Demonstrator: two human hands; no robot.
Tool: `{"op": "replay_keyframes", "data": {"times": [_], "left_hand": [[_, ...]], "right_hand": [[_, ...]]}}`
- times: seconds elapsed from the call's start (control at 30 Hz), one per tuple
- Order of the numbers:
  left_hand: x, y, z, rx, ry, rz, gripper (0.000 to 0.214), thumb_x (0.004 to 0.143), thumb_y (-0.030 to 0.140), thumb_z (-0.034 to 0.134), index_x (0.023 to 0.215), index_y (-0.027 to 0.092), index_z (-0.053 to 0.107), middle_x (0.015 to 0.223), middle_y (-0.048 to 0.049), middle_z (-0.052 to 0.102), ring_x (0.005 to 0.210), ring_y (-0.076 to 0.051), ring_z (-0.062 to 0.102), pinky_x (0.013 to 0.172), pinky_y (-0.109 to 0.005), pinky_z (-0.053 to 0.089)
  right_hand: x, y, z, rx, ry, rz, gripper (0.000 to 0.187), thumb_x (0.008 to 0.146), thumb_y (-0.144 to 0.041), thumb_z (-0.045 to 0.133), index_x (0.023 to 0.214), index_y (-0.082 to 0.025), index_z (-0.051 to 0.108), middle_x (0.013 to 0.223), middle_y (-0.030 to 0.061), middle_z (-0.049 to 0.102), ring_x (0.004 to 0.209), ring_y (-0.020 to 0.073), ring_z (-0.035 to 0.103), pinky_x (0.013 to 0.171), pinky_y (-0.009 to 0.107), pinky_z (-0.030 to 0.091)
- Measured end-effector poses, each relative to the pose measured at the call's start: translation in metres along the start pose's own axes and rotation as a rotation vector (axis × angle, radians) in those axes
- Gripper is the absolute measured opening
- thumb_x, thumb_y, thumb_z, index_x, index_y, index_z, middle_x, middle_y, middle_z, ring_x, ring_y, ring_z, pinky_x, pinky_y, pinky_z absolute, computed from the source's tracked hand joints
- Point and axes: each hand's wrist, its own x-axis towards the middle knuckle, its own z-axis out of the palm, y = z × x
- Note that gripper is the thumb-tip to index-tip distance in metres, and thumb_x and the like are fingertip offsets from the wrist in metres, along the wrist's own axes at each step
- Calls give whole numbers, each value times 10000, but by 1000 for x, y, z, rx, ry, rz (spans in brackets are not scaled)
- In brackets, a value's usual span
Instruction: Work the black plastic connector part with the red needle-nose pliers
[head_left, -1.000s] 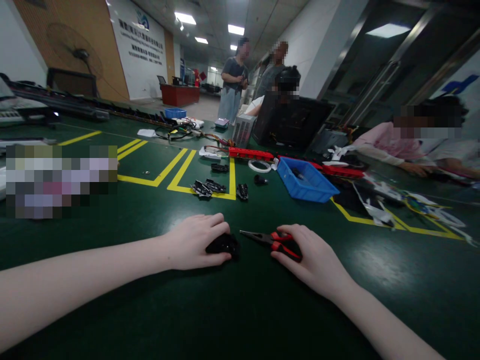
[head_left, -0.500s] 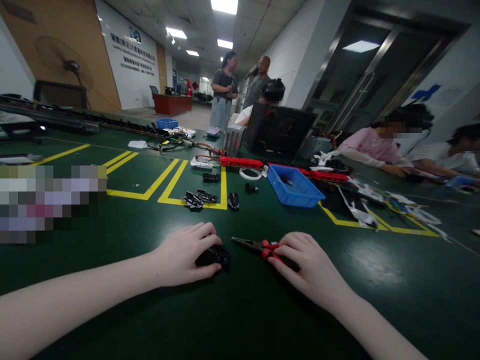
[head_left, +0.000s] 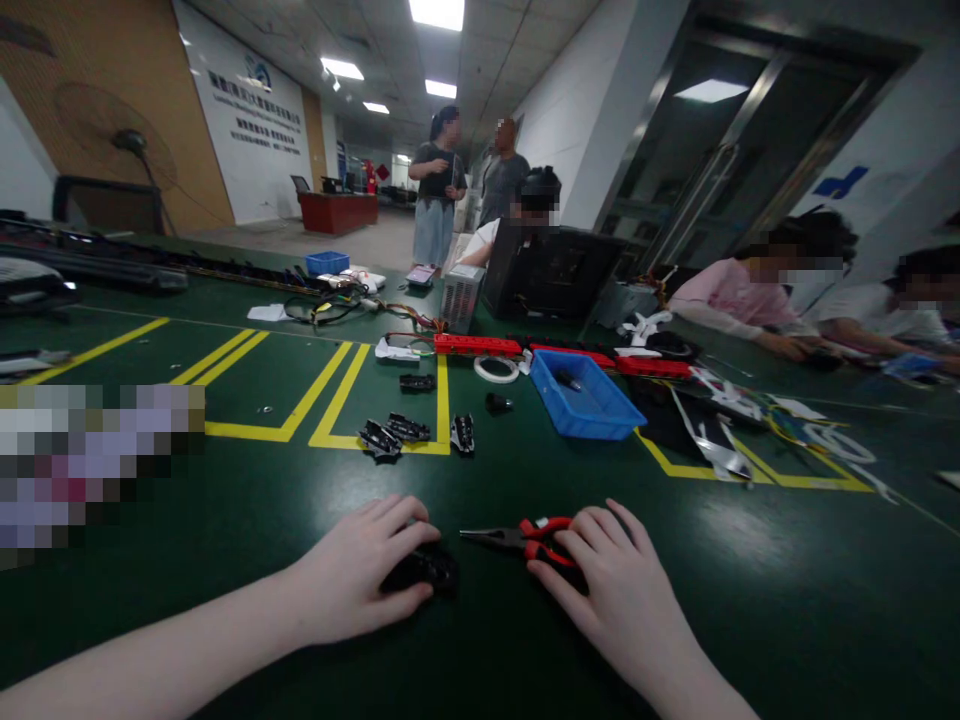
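My left hand [head_left: 358,578] rests on the green table [head_left: 247,500], its fingers curled round a small black part [head_left: 420,570]. My right hand [head_left: 611,590] lies beside it, closed on the red handles of long-nose pliers [head_left: 517,537] whose thin jaws point left toward the black part. Both hands are near the table's front edge and close together.
Several small black parts [head_left: 409,432] lie on the yellow floor-style lines ahead. A blue bin [head_left: 585,395], a tape ring [head_left: 496,368] and red strips [head_left: 480,345] sit beyond. People sit at the right; two stand at the back.
The view has tilted up, so hands and table things sit lower in the picture. Both hands keep their hold on the black part and the pliers.
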Motion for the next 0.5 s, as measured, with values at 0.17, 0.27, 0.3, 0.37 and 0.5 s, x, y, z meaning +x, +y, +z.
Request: {"op": "replay_keyframes", "data": {"times": [0.17, 0.27, 0.3, 0.37, 0.5], "left_hand": [[4, -2, -1, -34, 2, -19, 331, 878, 310, 607, 1199, 247, 554, 1197, -63, 565, 1057, -248, 559, 899, -407, 498], [5, -2, -2, -51, 0, -29, 337, 871, 317, 619, 1196, 252, 557, 1186, -55, 567, 1048, -242, 565, 891, -397, 502], [5, -1, -2, -51, 2, -28, 341, 870, 324, 621, 1198, 253, 556, 1186, -54, 567, 1044, -241, 567, 886, -396, 504], [4, -1, -2, -41, 6, -17, 350, 873, 334, 619, 1206, 250, 552, 1191, -58, 565, 1043, -243, 566, 883, -398, 504], [1, -1, -1, -2, 21, 6, 385, 884, 350, 608, 1245, 243, 530, 1212, -71, 563, 1070, -258, 555, 908, -427, 492]], "right_hand": [[4, -7, 8, 76, 5, 169, 201, 875, -419, 596, 862, -231, 667, 897, 49, 661, 976, 276, 596, 1000, 623, 357], [12, -5, 8, 109, -37, 201, 201, 857, -433, 615, 851, -237, 656, 907, 46, 668, 995, 297, 602, 975, 671, 358], [16, -4, 7, 110, -38, 197, 206, 855, -437, 616, 833, -235, 651, 896, 46, 670, 984, 296, 610, 969, 676, 363], [17, -2, 0, 96, 12, 155, 201, 866, -425, 606, 817, -234, 641, 867, 43, 673, 952, 284, 625, 975, 671, 369], [-29, -2, -14, 165, 278, -157, 161, 913, -254, 560, 1056, -259, 633, 1009, 48, 674, 977, 227, 630, 970, 532, 451]]}}
